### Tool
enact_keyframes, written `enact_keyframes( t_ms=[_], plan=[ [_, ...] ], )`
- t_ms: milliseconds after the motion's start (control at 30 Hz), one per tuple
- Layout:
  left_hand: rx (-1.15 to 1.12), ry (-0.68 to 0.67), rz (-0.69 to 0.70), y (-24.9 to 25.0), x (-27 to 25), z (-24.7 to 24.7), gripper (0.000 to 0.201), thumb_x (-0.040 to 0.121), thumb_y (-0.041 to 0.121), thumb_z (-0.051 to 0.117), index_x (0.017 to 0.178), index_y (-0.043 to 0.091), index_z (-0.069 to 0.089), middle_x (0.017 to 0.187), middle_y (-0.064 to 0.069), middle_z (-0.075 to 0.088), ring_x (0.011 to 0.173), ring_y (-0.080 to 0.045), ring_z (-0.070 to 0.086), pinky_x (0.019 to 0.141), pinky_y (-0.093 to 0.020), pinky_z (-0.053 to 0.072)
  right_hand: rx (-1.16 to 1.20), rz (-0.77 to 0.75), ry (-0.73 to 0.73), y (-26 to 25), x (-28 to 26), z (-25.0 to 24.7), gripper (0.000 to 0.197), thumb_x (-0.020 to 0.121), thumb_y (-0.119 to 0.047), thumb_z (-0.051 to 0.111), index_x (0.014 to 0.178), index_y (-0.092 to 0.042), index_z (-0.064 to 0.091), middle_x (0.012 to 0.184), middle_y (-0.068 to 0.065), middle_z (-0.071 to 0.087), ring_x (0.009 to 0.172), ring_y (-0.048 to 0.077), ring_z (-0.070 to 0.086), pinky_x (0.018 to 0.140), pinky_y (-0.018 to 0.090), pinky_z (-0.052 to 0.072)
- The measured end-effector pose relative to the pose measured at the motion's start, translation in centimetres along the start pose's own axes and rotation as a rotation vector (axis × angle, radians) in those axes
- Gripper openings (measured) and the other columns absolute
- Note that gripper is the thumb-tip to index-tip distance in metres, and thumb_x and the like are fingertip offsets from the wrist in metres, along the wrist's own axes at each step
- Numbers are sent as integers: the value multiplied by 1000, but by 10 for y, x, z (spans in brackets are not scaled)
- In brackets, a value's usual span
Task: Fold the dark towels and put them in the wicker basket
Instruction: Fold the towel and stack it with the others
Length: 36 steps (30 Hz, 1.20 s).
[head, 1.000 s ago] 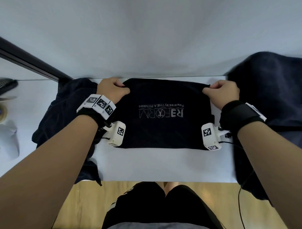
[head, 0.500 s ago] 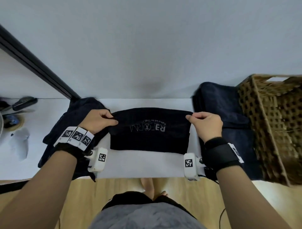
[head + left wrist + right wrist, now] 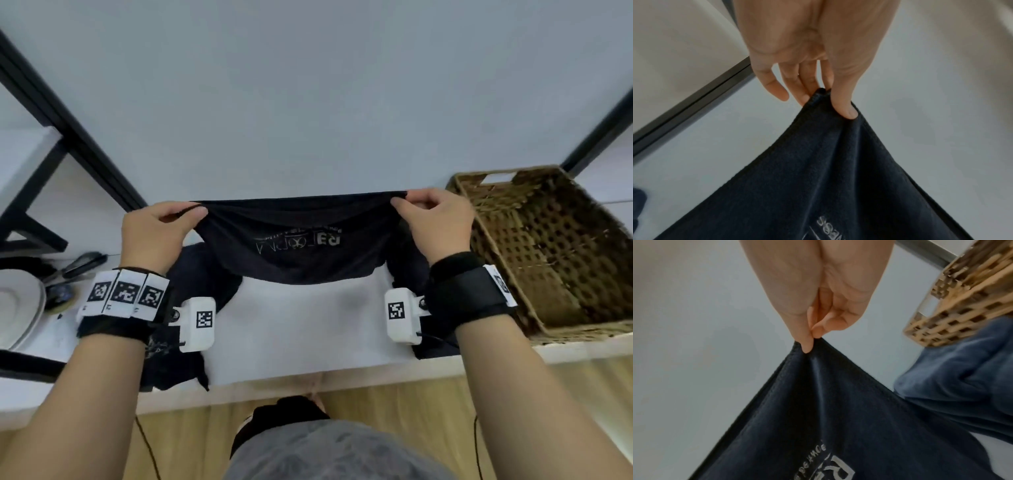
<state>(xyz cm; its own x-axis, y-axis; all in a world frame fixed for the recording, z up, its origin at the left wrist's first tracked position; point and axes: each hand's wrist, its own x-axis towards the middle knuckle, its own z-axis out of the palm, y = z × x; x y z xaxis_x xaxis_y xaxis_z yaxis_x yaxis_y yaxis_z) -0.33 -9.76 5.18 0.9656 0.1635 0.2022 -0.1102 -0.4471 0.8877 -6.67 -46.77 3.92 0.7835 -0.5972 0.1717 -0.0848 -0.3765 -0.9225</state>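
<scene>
A dark folded towel with white lettering (image 3: 301,240) (image 3: 818,178) (image 3: 828,418) hangs above the white table (image 3: 308,325), stretched between both hands. My left hand (image 3: 154,233) (image 3: 826,95) pinches its left top corner between thumb and fingers. My right hand (image 3: 435,219) (image 3: 812,339) pinches the right top corner. The wicker basket (image 3: 555,253) (image 3: 962,305) stands on the table just right of my right hand, with nothing visible inside. More dark towels lie crumpled on the table at the left (image 3: 191,274) and beside the basket (image 3: 962,378).
A black frame post (image 3: 68,130) runs diagonally at the left. Plates (image 3: 17,308) and small utensils (image 3: 82,263) sit at the far left of the table. The wall is close behind the table. Wooden floor shows below the table's front edge.
Both hands have lifted the lettered towel off the table by its far corners, so it now hangs in the air. The view has tilted up and the whole basket has come into sight.
</scene>
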Motion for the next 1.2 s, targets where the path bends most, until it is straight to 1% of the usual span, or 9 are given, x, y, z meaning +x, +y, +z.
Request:
enact_keyframes(
  t_ms=[100,233,533,700,767,867,967,1067,1200],
  plan=[
    [-65,60,62,30,4,-7,22,82,25,75,68,43,74,74,28,70,73,12,64,66,-1,44,54,-55,81,-30,6,-15,20,73,-31,82,63,-33,64,55,-19,61,52,-11,54,61,5,41],
    [-121,120,123,67,7,-18,7,77,28,79,78,34,76,79,24,72,79,10,66,69,-1,44,110,-96,137,-58,11,-30,16,74,-33,80,65,-32,66,61,-18,64,56,-9,57,62,8,43],
    [-39,201,175,75,6,-24,9,75,26,80,84,25,77,71,18,70,68,8,59,65,-2,43,70,-116,120,-60,5,-36,17,77,-30,78,68,-30,64,63,-16,63,56,-9,56,61,8,39],
    [205,129,195,56,9,-30,16,79,30,76,91,38,69,72,11,54,65,-1,49,65,-8,39,35,-108,34,-51,8,-30,15,83,-22,72,78,-26,59,77,-4,69,70,6,66,74,20,50],
    [304,63,184,49,13,-32,20,82,29,73,98,39,68,78,10,57,68,-2,52,69,-9,38,66,-92,-10,-46,11,-23,17,87,-16,68,82,-27,56,84,-4,68,62,4,69,64,13,50],
    [325,-9,137,40,18,-25,14,86,18,70,77,28,68,80,0,67,56,-6,62,61,-11,46,150,-33,-95,-37,15,-7,20,92,-6,59,100,-25,60,98,-4,59,55,12,70,49,15,51],
    [197,-69,-17,29,21,-12,15,86,7,71,75,16,66,78,-13,70,60,-11,71,55,-12,53,170,68,-171,-28,24,14,19,95,-2,52,99,-14,66,101,5,64,64,16,73,63,26,61],
    [224,-26,-50,21,28,-5,15,76,15,81,71,18,67,82,2,73,68,4,67,67,-4,46,118,84,-200,-19,37,26,22,93,-6,54,89,-24,67,102,-2,68,92,16,72,92,36,55],
    [60,50,-37,21,34,5,18,74,11,80,67,20,65,94,5,75,81,1,69,83,-15,51,109,79,-204,-14,47,26,21,91,-15,60,86,-34,65,113,-12,67,113,6,60,96,17,42]
  ],
)
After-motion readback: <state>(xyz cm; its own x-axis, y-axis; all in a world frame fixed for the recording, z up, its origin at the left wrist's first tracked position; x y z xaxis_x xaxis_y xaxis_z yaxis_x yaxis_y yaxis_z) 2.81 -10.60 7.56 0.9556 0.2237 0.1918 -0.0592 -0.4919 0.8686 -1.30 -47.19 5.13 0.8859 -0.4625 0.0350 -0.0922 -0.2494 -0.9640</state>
